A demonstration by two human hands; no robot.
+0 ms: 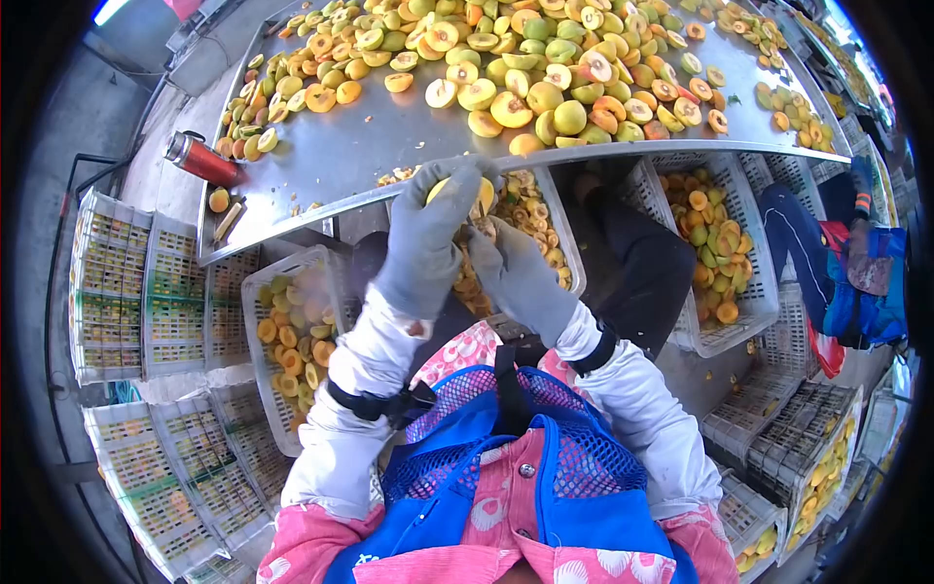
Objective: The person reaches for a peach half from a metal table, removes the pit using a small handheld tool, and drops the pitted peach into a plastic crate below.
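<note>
My left hand (425, 229), in a grey glove, is closed around a yellow peach half (450, 189) just past the near edge of the metal table. Close against it on the right, my right hand (520, 265), also gloved in grey, has its fingers pressed together at the fruit. It pinches something small and dark at the cut face, too hidden to name. Below both hands stands a crate (574, 255) with cut fruit pieces. Many halved yellow and green peaches (511, 109) lie heaped across the metal table (341, 146).
A red flask (206, 161) lies at the table's left. White crates of halved fruit stand left (250, 326) and right (688, 321) of my legs. Stacked crates (112, 292) fill the far left, others (778, 419) the lower right. A co-worker's gloved hand (869, 263) shows far right.
</note>
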